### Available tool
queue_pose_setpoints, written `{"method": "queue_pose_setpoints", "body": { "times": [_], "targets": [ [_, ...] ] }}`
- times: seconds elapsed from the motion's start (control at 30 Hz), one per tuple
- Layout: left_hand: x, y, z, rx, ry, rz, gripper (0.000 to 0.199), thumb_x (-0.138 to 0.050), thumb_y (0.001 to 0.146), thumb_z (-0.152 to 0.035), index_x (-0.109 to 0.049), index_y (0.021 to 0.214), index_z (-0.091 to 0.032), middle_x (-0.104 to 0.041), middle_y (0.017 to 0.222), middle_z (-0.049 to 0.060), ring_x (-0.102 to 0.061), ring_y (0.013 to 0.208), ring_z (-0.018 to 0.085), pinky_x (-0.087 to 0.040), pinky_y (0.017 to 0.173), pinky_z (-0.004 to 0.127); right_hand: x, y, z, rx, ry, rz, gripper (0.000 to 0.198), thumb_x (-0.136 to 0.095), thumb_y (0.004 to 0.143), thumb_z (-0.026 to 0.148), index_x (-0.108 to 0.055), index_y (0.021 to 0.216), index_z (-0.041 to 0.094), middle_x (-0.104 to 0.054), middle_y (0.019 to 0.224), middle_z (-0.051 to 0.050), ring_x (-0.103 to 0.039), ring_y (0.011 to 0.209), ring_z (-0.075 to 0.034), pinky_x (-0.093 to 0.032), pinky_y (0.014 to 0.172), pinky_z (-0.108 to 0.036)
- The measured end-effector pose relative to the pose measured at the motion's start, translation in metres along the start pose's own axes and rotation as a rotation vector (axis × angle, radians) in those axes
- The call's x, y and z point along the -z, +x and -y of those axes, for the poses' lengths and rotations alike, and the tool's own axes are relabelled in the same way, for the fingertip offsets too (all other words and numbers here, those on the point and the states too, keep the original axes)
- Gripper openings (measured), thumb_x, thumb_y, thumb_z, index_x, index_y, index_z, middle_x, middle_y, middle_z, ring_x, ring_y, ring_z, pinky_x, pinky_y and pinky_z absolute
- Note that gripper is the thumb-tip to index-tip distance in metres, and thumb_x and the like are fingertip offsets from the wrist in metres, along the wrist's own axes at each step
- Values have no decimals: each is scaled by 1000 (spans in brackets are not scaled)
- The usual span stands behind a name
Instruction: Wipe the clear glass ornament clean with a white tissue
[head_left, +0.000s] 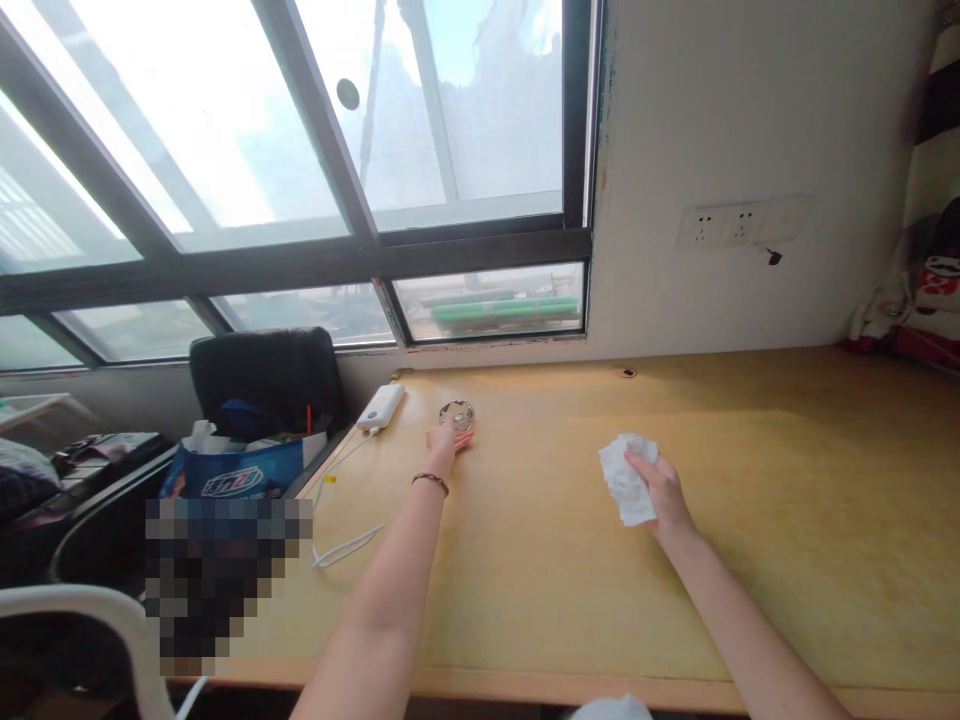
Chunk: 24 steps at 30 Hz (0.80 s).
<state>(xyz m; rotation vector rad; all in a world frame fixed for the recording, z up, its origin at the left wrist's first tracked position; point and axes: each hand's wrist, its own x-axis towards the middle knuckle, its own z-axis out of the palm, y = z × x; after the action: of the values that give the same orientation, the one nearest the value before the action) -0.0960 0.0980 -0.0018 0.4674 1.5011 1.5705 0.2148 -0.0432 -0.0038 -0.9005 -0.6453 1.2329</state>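
Note:
My left hand, with a dark braided bracelet on the wrist, reaches to the far left part of the wooden table. It grips the near side of a small round shiny dish, which looks like clear glass; part of it is hidden by the fingers. My right hand pinches a crumpled white tissue between thumb and fingers, over the middle of the table. The tissue hangs to the left of the hand.
A white power bank with a white cable lies at the table's left edge. Beyond that edge are a blue bag and a black chair. A window and a wall with a socket panel stand behind.

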Motion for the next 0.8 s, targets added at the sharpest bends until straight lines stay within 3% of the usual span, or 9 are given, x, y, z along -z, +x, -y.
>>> {"method": "queue_pose_setpoints", "body": {
  "times": [0.1, 0.27, 0.4, 0.47, 0.53, 0.6, 0.7, 0.8],
  "targets": [
    [4, 0, -4, 121, 71, 18, 19, -49, 79, -25, -51, 84, -7, -57, 68, 3, -56, 58, 12, -46, 54, 26, 0, 0, 0, -1, -14, 17, 25, -67, 61, 27, -56, 81, 16, -58, 61, 2, -54, 50, -13, -42, 44, -23],
    [7, -23, -4, 137, 30, 148, 8, -48, 77, -17, -48, 78, -9, -57, 60, 6, -60, 57, 14, -48, 56, 24, 0, 3, -4, 65, -66, -52, 28, -68, 58, 31, -59, 79, 15, -64, 67, -2, -59, 56, -17, -46, 50, -26],
    [-10, -64, 6, 196, -23, 343, 6, -50, 73, -16, -47, 75, -11, -60, 62, 9, -63, 59, 15, -49, 55, 21, 5, 7, -10, 198, -359, -233, 36, -65, 60, 40, -63, 81, 11, -66, 78, -8, -60, 71, -23, -46, 60, -30],
    [-25, -90, 19, 229, -38, 433, 10, -54, 70, -15, -48, 77, -11, -61, 63, 9, -63, 61, 16, -50, 55, 21, 7, 8, -13, 256, -542, -244, 37, -58, 65, 45, -65, 79, 11, -67, 78, -10, -60, 75, -25, -45, 63, -31],
    [-40, -117, 36, 256, -51, 525, 15, -58, 68, -17, -48, 78, -11, -62, 63, 10, -64, 61, 17, -50, 56, 22, 6, 8, -15, 299, -604, -188, 38, -53, 69, 46, -65, 84, 13, -66, 84, -10, -58, 82, -26, -44, 71, -33],
    [-51, -141, 56, 256, -62, 689, 22, -62, 65, -19, -44, 77, -13, -63, 65, 10, -64, 63, 18, -51, 58, 24, 0, 5, -15, 277, -502, -94, 39, -54, 69, 46, -63, 93, 16, -65, 93, -9, -56, 91, -26, -41, 80, -34],
    [-58, -167, 81, 215, -47, 820, 30, -67, 62, -24, -43, 76, -14, -64, 67, 12, -64, 65, 20, -51, 60, 27, -12, -2, -13, 39, -153, 161, 45, -52, 71, 49, -57, 103, 18, -62, 103, -8, -54, 97, -24, -40, 84, -35],
    [-52, -177, 92, 141, -28, 824, 33, -70, 59, -26, -45, 76, -13, -64, 66, 10, -64, 62, 19, -51, 61, 28, -20, -9, -9, -197, 133, 428, 57, -36, 75, 60, -54, 108, 17, -59, 107, -9, -52, 101, -24, -39, 85, -39]
  ]
}}
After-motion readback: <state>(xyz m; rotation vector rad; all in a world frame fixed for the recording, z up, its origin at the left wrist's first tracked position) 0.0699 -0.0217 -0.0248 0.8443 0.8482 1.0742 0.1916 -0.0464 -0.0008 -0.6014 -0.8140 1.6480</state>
